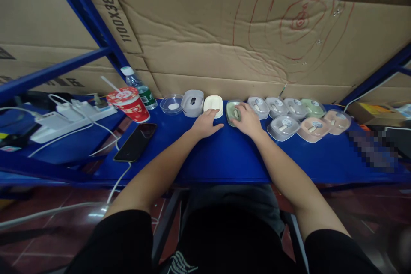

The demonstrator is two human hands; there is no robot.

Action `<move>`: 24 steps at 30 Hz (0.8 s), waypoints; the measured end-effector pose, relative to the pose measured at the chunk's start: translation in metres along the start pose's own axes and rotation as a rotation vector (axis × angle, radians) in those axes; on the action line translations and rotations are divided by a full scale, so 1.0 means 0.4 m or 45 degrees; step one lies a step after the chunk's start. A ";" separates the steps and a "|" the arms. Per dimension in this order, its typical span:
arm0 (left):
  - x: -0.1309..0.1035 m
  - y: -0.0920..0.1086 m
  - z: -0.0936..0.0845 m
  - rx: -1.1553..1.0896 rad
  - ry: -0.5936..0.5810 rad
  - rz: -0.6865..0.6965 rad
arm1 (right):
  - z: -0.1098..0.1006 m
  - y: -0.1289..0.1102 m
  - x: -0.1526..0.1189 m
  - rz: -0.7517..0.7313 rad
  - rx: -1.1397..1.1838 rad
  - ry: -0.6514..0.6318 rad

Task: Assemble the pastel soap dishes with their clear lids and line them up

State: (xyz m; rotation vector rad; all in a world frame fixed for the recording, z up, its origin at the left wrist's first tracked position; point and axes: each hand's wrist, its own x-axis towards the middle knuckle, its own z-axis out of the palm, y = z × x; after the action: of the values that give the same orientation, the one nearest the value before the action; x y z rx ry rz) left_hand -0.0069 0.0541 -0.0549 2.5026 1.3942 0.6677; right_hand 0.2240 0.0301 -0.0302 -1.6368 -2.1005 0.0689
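Near the middle of the blue table, my left hand lies with its fingertips on a stack of cream rounded-square pieces. Its thumb is spread away and the hand is open. To the right, my right hand is closed on the right side of a small green box with a pale oval piece on top. Left of the cream stack stand grey rounded-square trays with a dark oval slot. Beside these is a clear plastic cover with a white round spot.
Several lidded boxes in grey, green and pink stand at right. On the left are a red paper cup with a straw, a water bottle, a phone and a power strip. Cardboard walls the back.
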 end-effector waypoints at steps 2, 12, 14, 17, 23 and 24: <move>0.001 -0.002 0.000 0.025 0.001 0.009 | 0.002 0.000 0.006 0.022 0.076 0.055; -0.015 0.028 -0.042 -0.037 0.310 0.040 | -0.062 -0.025 -0.016 0.177 0.184 0.396; -0.019 0.034 -0.064 0.021 0.393 0.143 | -0.065 -0.028 -0.018 0.242 0.418 0.402; -0.020 0.033 -0.090 0.089 0.358 0.376 | -0.051 -0.031 -0.006 0.303 0.834 0.414; 0.000 -0.031 -0.119 0.149 0.632 0.481 | -0.020 -0.003 0.033 0.277 1.227 0.540; 0.002 -0.052 -0.129 0.135 0.753 0.401 | -0.019 0.005 0.034 0.231 1.151 0.555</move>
State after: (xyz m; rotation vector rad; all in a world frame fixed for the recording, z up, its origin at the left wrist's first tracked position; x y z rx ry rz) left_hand -0.0466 0.0638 -0.0173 2.7656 1.2101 1.5327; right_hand 0.2263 0.0414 -0.0196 -1.1265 -1.2787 0.5730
